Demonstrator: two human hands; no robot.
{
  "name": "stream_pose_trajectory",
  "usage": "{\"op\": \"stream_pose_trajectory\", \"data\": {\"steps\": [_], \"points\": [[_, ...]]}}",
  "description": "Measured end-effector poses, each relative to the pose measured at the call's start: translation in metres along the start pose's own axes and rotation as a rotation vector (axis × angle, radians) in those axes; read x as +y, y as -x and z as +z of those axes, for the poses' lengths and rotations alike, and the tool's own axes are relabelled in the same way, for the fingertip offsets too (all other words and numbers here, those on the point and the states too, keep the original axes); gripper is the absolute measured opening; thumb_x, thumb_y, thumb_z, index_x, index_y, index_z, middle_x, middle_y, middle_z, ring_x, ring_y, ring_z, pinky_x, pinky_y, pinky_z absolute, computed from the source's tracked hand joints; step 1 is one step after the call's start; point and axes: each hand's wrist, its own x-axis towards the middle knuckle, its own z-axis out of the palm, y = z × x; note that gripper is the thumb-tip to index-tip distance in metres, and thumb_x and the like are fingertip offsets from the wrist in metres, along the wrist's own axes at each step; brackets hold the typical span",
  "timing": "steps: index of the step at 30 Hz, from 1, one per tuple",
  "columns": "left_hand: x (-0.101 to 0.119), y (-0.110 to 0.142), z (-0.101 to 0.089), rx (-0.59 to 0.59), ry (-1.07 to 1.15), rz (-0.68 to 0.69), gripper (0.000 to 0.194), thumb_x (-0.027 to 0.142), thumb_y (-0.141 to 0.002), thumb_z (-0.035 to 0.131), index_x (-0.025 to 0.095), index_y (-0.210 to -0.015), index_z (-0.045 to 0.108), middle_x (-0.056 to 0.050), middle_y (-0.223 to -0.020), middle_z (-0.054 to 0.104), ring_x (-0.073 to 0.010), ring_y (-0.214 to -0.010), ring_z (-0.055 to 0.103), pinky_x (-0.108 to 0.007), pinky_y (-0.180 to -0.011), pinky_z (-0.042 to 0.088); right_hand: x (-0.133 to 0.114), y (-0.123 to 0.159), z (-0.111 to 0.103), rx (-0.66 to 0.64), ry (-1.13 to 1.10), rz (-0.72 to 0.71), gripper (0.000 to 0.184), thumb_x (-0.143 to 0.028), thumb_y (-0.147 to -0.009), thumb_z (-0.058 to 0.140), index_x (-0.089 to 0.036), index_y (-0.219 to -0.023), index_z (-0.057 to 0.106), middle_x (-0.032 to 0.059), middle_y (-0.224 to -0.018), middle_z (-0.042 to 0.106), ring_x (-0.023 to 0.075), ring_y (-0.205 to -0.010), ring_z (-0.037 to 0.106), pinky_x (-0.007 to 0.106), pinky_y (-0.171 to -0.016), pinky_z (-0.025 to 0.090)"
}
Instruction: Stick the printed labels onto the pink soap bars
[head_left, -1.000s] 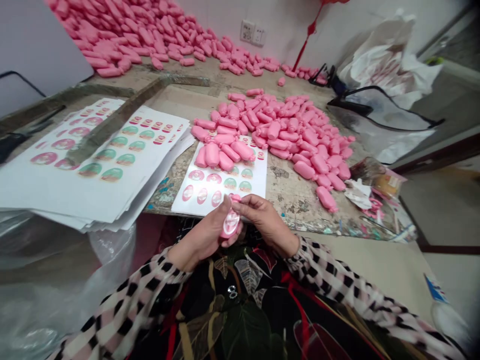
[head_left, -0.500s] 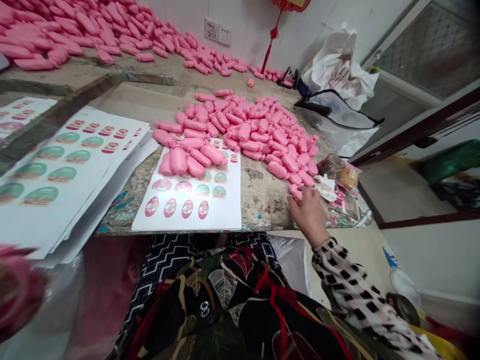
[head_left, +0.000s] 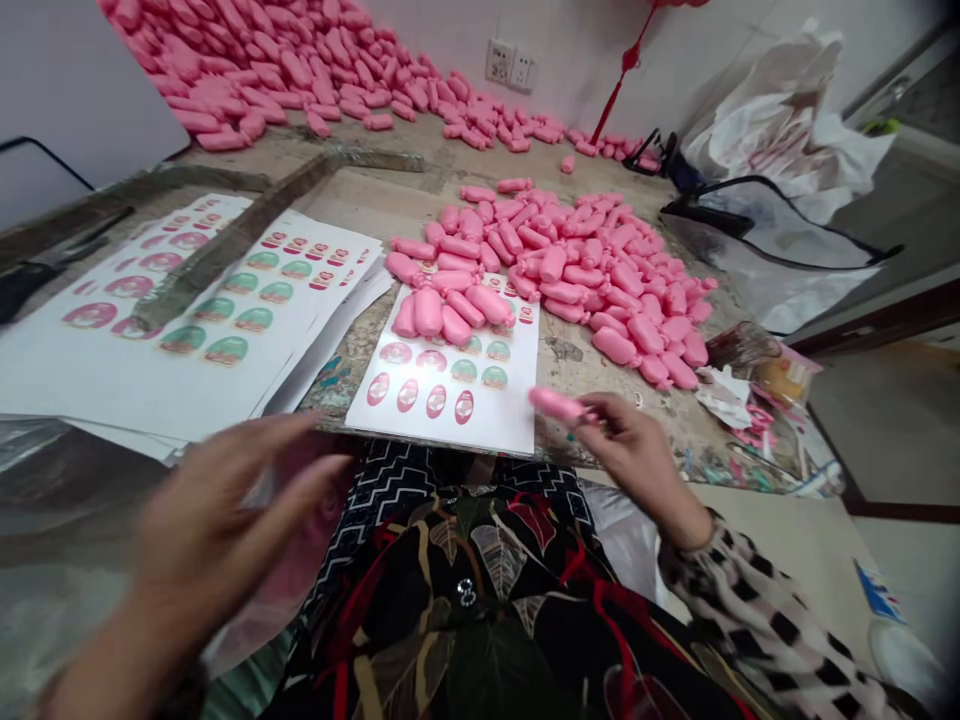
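Between the fingertips of my right hand (head_left: 626, 440) is a pink sausage-shaped piece (head_left: 556, 404), gripped at its tied end and held just right of the sticker sheet (head_left: 491, 408). That sheet carries rows of oval and dome-shaped stickers, and several pink pieces lie across its upper part. My left hand (head_left: 240, 500) is blurred, with its fingers stretched apart and nothing in them. It hovers in front of the table's edge, by a stack of sticker sheets (head_left: 300, 300).
A heap of pink pieces (head_left: 585, 260) spreads over the middle of the table, and a larger pile (head_left: 300, 70) lies along the wall. A wooden bar (head_left: 247, 225) rests across the stacked sheets. White tissue (head_left: 724, 395) and a clear zip bag (head_left: 772, 235) are on the right.
My right hand has lifted a pink piece from the heap's near edge and brought it left toward the sheet. My left hand has come into clear view, and the camera has turned left.
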Motion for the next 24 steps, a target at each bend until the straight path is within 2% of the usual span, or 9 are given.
{"op": "stream_pose_trajectory", "data": {"steps": [2,3,6,8,11,14,18,21,24], "points": [[0.014,-0.006,0.023,-0.174,-0.096,0.28,0.059,0.042,-0.073,0.065,0.035,-0.129,0.045,0.001,-0.129,0.053,-0.0268,-0.12,0.045,-0.046,-0.103,0.032,-0.037,0.003,0.016,-0.22,-0.121,-0.145,0.025,-0.038,-0.081,0.056,-0.021,-0.097,0.063,0.0033,-0.086,0.066,0.0157,-0.073,0.058,0.028,-0.065,0.044],[0.021,-0.009,0.035,-0.286,-0.086,0.33,0.066,0.042,-0.073,0.066,0.032,-0.133,0.041,-0.002,-0.133,0.05,-0.0282,-0.123,0.043,-0.046,-0.104,0.03,-0.053,0.005,0.023,-0.319,-0.141,-0.224,0.022,-0.035,-0.081,0.056,-0.022,-0.098,0.063,0.0024,-0.087,0.066,0.0151,-0.076,0.058,0.028,-0.068,0.044],[0.032,-0.016,0.067,-0.593,0.119,0.309,0.054,0.034,-0.077,0.06,0.026,-0.129,0.047,-0.005,-0.12,0.06,-0.0245,-0.108,0.055,-0.037,-0.093,0.04,-0.08,0.008,0.034,-0.54,-0.204,-0.357,0.022,-0.03,-0.081,0.058,-0.024,-0.102,0.063,0.0008,-0.093,0.066,0.014,-0.083,0.059,0.027,-0.075,0.043],[0.03,-0.018,0.078,-0.706,0.288,0.221,0.037,0.032,-0.08,0.055,0.024,-0.116,0.058,-0.002,-0.103,0.066,-0.0201,-0.092,0.06,-0.03,-0.082,0.044,-0.079,0.005,0.039,-0.608,-0.301,-0.32,0.028,-0.034,-0.082,0.058,-0.024,-0.108,0.061,0.0004,-0.096,0.065,0.0138,-0.086,0.059,0.026,-0.077,0.043],[0.021,-0.019,0.081,-0.607,0.328,0.11,0.025,0.037,-0.08,0.055,0.021,-0.097,0.062,0.0,-0.087,0.065,-0.0179,-0.08,0.058,-0.027,-0.073,0.044,-0.059,-0.009,0.048,-0.562,-0.364,-0.129,0.035,-0.044,-0.089,0.045,-0.023,-0.114,0.058,0.0013,-0.098,0.065,0.0144,-0.087,0.059,0.027,-0.077,0.044],[0.015,-0.022,0.081,-0.431,0.139,0.141,0.021,0.039,-0.081,0.053,0.021,-0.091,0.06,-0.001,-0.086,0.061,-0.0183,-0.079,0.056,-0.029,-0.073,0.043,-0.041,-0.025,0.061,-0.322,-0.104,-0.057,0.033,-0.04,-0.092,0.038,-0.023,-0.105,0.063,0.0033,-0.101,0.065,0.0172,-0.092,0.058,0.03,-0.079,0.042],[0.015,-0.025,0.087,-0.378,-0.138,0.298,0.026,0.033,-0.086,0.045,0.021,-0.104,0.059,-0.008,-0.115,0.055,-0.0221,-0.098,0.057,-0.034,-0.084,0.043,-0.042,-0.035,0.075,-0.118,0.261,-0.132,0.023,-0.033,-0.09,0.043,-0.023,-0.099,0.062,0.0038,-0.095,0.064,0.0182,-0.089,0.057,0.029,-0.074,0.039],[0.014,-0.024,0.096,-0.404,-0.289,0.348,0.038,0.029,-0.086,0.045,0.023,-0.122,0.052,-0.011,-0.141,0.038,-0.0259,-0.11,0.054,-0.038,-0.09,0.042,-0.049,-0.036,0.08,-0.091,0.364,-0.18,0.022,-0.032,-0.091,0.042,-0.023,-0.093,0.062,0.0037,-0.092,0.063,0.017,-0.084,0.057,0.027,-0.069,0.037],[0.011,-0.021,0.102,-0.437,-0.387,0.324,0.045,0.03,-0.084,0.048,0.028,-0.129,0.048,-0.012,-0.148,0.027,-0.0292,-0.107,0.057,-0.041,-0.084,0.046,-0.051,-0.036,0.083,-0.087,0.434,-0.198,0.023,-0.033,-0.091,0.042,-0.023,-0.093,0.063,0.0046,-0.091,0.061,0.0167,-0.082,0.056,0.027,-0.065,0.036]]}}
